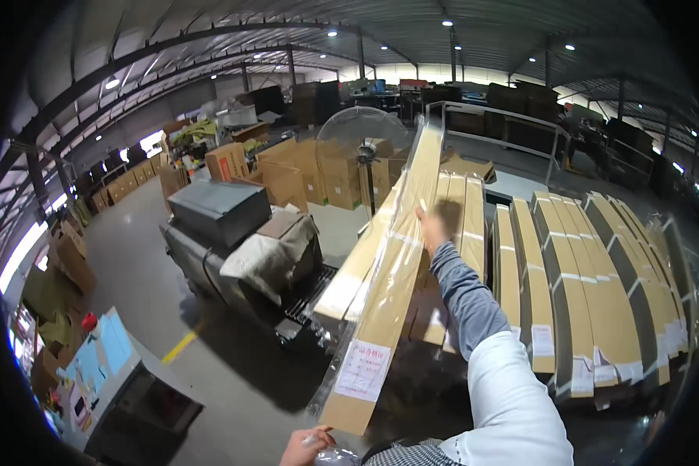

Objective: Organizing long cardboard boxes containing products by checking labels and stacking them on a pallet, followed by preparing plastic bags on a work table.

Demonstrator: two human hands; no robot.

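A long tan cardboard piece [400,272] in a clear plastic sleeve slants from the lower middle up to the far centre. A white printed label [363,370] is on its near end. My right hand [433,227], slightly blurred, is closed on the right edge of this long package about halfway along. Low in the view, beside the package's near end, my left hand [307,446] pinches loose clear plastic film [338,457]. Beneath and right of the package lie similar wrapped cardboard strips [452,206].
More labelled cardboard packs [590,295] stand in a row at right. Left of centre is a grey machine [219,211] partly draped with cloth. A standing fan [365,151] and cardboard boxes [281,172] are behind it. A cluttered table [151,388] stands lower left.
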